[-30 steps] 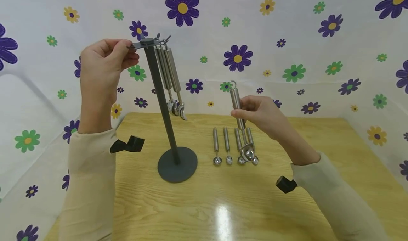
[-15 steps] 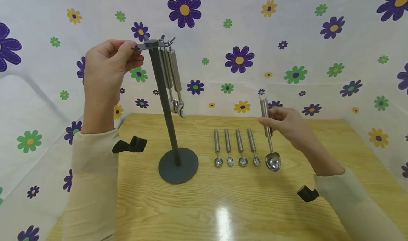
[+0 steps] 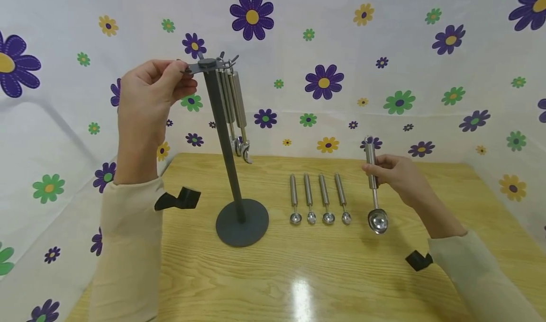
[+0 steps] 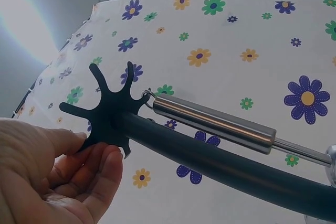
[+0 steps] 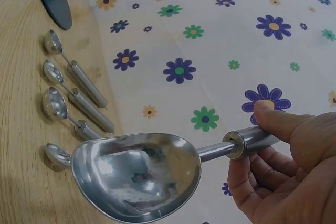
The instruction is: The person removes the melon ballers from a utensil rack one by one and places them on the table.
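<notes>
Left grip [image 3: 149, 94] pinches hooked stand [image 3: 225, 142] at top; right grip [image 3: 395, 174] pinches scoop [image 3: 373, 183] over surface [image 3: 341, 274]. Hanging utensils [image 3: 240, 102] overlap, count uncertain.

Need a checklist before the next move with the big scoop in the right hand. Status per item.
1. Right hand holds the large scoop by its handle: ok.
2. Large scoop apart from the four small scoops in the head view: ok, to their right.
3. Bowl off the table: cannot tell, the contact area is hidden.
4. Left hand pinches the hook rack: ok.
5. Stand base resting on the table: ok.
6. Exact count of hanging utensils: cannot tell, they overlap.
</notes>
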Available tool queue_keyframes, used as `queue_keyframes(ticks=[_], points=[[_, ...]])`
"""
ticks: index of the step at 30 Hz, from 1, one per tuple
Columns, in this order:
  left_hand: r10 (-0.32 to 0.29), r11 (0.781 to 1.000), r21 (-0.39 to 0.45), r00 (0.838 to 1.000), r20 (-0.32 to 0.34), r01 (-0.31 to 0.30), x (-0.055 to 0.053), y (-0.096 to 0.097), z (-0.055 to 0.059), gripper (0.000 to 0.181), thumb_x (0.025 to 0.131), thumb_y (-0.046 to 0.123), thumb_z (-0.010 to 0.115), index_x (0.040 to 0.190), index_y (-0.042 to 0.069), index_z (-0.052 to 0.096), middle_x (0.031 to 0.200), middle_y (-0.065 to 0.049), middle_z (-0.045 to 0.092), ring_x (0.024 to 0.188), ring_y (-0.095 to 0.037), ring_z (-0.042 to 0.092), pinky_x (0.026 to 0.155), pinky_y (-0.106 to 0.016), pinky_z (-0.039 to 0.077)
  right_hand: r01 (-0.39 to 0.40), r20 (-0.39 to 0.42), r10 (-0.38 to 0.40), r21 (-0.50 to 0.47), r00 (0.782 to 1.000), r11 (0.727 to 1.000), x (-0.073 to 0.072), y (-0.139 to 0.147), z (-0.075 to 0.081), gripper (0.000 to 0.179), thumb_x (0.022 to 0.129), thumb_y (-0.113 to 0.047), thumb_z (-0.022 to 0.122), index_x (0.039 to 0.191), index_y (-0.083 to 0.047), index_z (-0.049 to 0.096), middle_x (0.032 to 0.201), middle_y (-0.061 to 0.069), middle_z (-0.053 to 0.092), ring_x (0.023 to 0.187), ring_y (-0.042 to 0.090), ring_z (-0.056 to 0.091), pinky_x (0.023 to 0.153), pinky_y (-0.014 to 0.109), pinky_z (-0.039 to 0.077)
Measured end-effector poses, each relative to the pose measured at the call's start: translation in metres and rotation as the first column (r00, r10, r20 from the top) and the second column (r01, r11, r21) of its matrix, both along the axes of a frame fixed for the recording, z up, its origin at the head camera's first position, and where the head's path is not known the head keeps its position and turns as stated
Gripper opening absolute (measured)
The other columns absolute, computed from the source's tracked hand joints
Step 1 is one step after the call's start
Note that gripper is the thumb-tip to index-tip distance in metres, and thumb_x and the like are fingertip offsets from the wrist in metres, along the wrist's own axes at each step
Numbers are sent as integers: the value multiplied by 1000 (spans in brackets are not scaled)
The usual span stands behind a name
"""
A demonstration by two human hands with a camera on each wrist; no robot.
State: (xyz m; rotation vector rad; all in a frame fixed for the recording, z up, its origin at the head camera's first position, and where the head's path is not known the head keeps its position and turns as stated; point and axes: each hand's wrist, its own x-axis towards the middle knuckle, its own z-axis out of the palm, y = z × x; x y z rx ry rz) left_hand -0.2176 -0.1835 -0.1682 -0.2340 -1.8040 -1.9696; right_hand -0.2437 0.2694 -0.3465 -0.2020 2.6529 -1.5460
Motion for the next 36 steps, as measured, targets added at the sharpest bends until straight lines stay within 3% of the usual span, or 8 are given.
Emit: queue_keyframes(ticks=[10,19,27,36], points=[[-6,1000,-6,1000,-19,6,2,-1,-4,18,98,16,73,107,1,72,100,-11,71,87,-20,74,84,-23,59,24,52,-23,-16,998,1000,-13,8,-16,55,101,-42,68,123,7,59,93,-4,68,84,18,68,99,42,45],[-20,1000,9,999,-45,21,4,-1,-7,15,98,14,72,106,0,72,101,-12,70,86,-21,73,84,-24,60,17,95,-13,-42,995,999,-29,12,-32,55,102,-39,68,127,8,57,95,-4,67,87,16,67,85,26,54],[-16,1000,14,998,-55,16,6,-1,-7,16,98,14,73,106,0,73,102,-13,70,87,-22,73,84,-25,60,25,126,-18,-56,992,998,-39,12,-41,56,102,-39,67,129,9,57,98,-2,66,89,15,68,88,29,55],[-29,1000,11,998,-62,29,5,1,-6,15,98,13,72,106,0,73,101,-13,70,86,-21,73,84,-25,60,21,145,-8,-85,989,996,-49,13,-51,58,101,-38,68,130,11,57,99,-1,68,92,18,68,83,23,56]])
